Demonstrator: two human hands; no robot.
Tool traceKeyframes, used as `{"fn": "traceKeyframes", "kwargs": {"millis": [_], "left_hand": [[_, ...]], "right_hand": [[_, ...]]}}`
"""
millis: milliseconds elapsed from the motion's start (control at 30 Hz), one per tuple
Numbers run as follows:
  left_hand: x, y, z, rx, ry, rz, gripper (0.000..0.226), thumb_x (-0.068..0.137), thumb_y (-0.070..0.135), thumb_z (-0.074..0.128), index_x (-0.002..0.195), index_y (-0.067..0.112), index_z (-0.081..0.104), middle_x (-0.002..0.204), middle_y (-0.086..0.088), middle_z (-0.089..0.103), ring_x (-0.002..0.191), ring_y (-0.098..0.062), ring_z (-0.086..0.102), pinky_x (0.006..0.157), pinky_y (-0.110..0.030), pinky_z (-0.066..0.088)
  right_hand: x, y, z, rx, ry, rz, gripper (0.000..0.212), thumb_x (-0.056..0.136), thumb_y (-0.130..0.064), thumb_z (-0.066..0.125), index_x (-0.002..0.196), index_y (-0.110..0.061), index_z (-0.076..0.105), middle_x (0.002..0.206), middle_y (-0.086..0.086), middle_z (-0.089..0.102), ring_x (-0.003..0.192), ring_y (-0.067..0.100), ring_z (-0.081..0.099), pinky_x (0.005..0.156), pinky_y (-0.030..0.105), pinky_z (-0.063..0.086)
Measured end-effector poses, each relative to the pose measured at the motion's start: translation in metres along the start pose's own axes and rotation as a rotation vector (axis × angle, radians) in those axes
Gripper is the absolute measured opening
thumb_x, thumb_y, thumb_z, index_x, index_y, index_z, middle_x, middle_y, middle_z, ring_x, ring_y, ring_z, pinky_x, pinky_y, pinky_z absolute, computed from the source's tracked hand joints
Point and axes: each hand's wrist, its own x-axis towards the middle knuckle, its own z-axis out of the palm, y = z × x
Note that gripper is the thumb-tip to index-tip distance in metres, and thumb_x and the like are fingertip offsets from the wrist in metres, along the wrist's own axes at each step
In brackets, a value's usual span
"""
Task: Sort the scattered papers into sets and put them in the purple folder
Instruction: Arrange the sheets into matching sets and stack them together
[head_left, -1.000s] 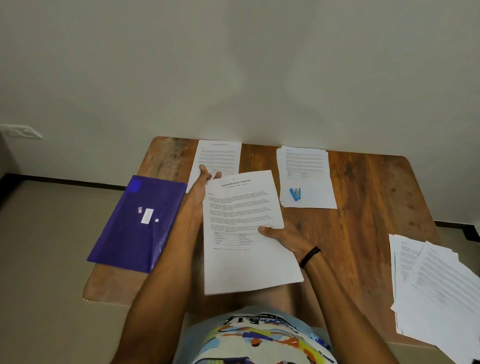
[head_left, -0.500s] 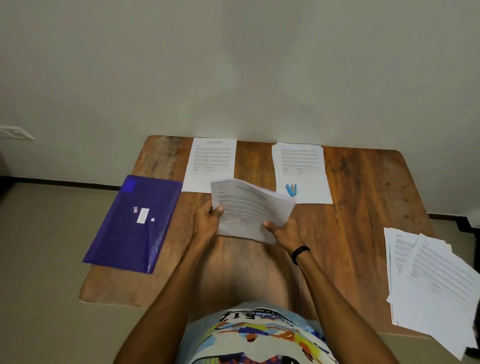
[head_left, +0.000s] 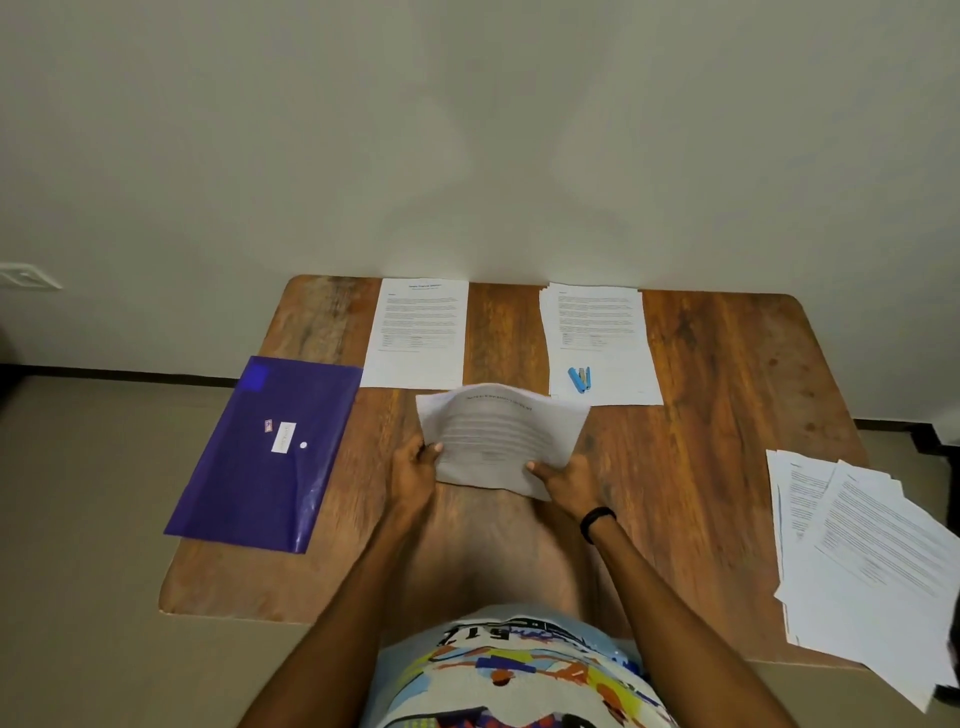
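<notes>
Holding a set of papers (head_left: 501, 436) in both hands above the middle of the tabletop (head_left: 727, 395), raised off the wood and bowed, far edge arched upward, printed lines showing but too blurred to read. Gripping its near left corner with the left hand (head_left: 415, 470), thumb on top of the sheets. Gripping its near right corner with the right hand (head_left: 563, 480) in the same way, a black band (head_left: 597, 522) round that wrist. Hands apart, one at each side of the set, both clamped on it.

To the left, flat along the tabletop's left edge and slightly overhanging it, the purple folder (head_left: 270, 467), with a white label and a small white dot on its face; apart from the held set. Against the far edge, left of centre, a single printed sheet (head_left: 415, 332), its near left corner just beside the folder's far right corner. Against the far edge, right of centre, a neat stack of printed sheets (head_left: 597, 322) with a small blue object (head_left: 580, 378) lying on its near part; cannot tell what kind of tool. At the right edge, toward the near right corner, a loose fan of scattered papers (head_left: 872, 551), overlapping at different angles and sticking out past the tabletop's edge. Beyond the far edge, a plain pale wall (head_left: 467, 130); low on it at far left, a white socket plate (head_left: 28, 275).
</notes>
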Motion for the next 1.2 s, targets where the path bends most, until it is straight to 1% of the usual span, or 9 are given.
{"fn": "traceKeyframes", "kwargs": {"millis": [133, 267, 433, 567, 633, 800, 967, 1100, 1200], "left_hand": [[0.004, 0.024, -0.014, -0.072, -0.087, 0.037, 0.021, 0.097, 0.01, 0.061, 0.117, 0.013, 0.067, 0.106, 0.004, 0.072, 0.094, -0.008, 0.071, 0.09, -0.04, 0.058], [0.03, 0.053, -0.039, -0.398, -0.33, -0.067, 0.033, 0.095, 0.011, 0.064, 0.128, 0.01, 0.063, 0.127, -0.01, 0.068, 0.115, -0.034, 0.066, 0.1, -0.055, 0.05], [0.05, 0.084, -0.04, -0.958, -0.461, -0.17, 0.051, 0.099, 0.02, 0.058, 0.148, 0.016, 0.042, 0.147, -0.019, 0.048, 0.136, -0.041, 0.045, 0.11, -0.061, 0.035], [0.058, 0.1, -0.037, -1.011, -0.473, -0.21, 0.02, 0.104, 0.028, 0.048, 0.114, 0.016, 0.059, 0.141, -0.016, 0.055, 0.133, -0.042, 0.048, 0.116, -0.058, 0.023], [0.059, 0.101, -0.035, -1.045, -0.497, -0.238, 0.022, 0.103, 0.036, 0.048, 0.094, 0.018, 0.058, 0.137, -0.013, 0.055, 0.138, -0.041, 0.042, 0.12, -0.055, 0.017], [0.056, 0.104, -0.029, -1.137, -0.536, -0.223, 0.041, 0.084, 0.059, 0.068, 0.074, 0.023, 0.05, 0.118, -0.005, 0.061, 0.131, -0.031, 0.044, 0.096, -0.036, 0.04], [0.056, 0.105, -0.028, -1.133, -0.514, -0.272, 0.046, 0.083, 0.069, 0.063, 0.073, 0.026, 0.049, 0.12, -0.002, 0.058, 0.131, -0.027, 0.041, 0.08, -0.03, 0.047], [0.055, 0.106, -0.034, -0.983, -0.446, -0.312, 0.045, 0.088, 0.064, 0.058, 0.11, 0.025, 0.063, 0.132, -0.005, 0.063, 0.124, -0.031, 0.059, 0.097, -0.042, 0.046], [0.053, 0.095, -0.037, -0.855, -0.55, -0.319, 0.051, 0.097, 0.046, 0.06, 0.141, 0.024, 0.05, 0.139, -0.014, 0.059, 0.13, -0.04, 0.053, 0.112, -0.058, 0.035]], "right_hand": [[0.003, -0.016, -0.011, 0.13, -0.093, 0.004, 0.028, 0.092, -0.009, 0.07, 0.119, -0.015, 0.066, 0.115, -0.001, 0.071, 0.106, 0.02, 0.07, 0.091, 0.035, 0.058], [0.004, -0.035, -0.022, 0.392, -0.264, 0.087, 0.041, 0.087, 0.0, 0.07, 0.126, -0.013, 0.064, 0.13, 0.012, 0.067, 0.116, 0.035, 0.065, 0.101, 0.058, 0.05], [-0.003, -0.06, -0.034, 0.561, -0.545, 0.177, 0.088, 0.062, -0.013, 0.091, 0.14, -0.003, 0.051, 0.138, 0.021, 0.058, 0.125, 0.044, 0.056, 0.103, 0.057, 0.048], [-0.013, -0.064, -0.028, 0.624, -0.551, 0.237, 0.049, 0.085, 0.008, 0.063, 0.132, -0.006, 0.057, 0.134, 0.02, 0.062, 0.12, 0.044, 0.059, 0.085, 0.043, 0.059], [-0.016, -0.065, -0.026, 0.618, -0.527, 0.227, 0.051, 0.084, 0.007, 0.061, 0.133, -0.005, 0.057, 0.135, 0.02, 0.061, 0.122, 0.044, 0.058, 0.088, 0.043, 0.059], [-0.023, -0.068, -0.022, 0.536, -0.457, 0.219, 0.04, 0.095, 0.005, 0.055, 0.134, -0.007, 0.056, 0.122, 0.011, 0.071, 0.106, 0.032, 0.07, 0.079, 0.038, 0.061], [-0.027, -0.067, -0.016, 0.411, -0.358, 0.122, 0.043, 0.096, -0.006, 0.061, 0.139, -0.01, 0.054, 0.125, 0.008, 0.07, 0.107, 0.028, 0.071, 0.078, 0.034, 0.06], [-0.03, -0.065, -0.013, 0.368, -0.316, 0.094, 0.042, 0.096, -0.006, 0.062, 0.137, -0.009, 0.054, 0.121, 0.005, 0.072, 0.103, 0.023, 0.072, 0.076, 0.03, 0.059], [-0.031, -0.063, -0.011, 0.385, -0.248, 0.074, 0.037, 0.096, -0.007, 0.062, 0.132, -0.008, 0.057, 0.121, 0.008, 0.071, 0.101, 0.024, 0.073, 0.075, 0.03, 0.06]]}}
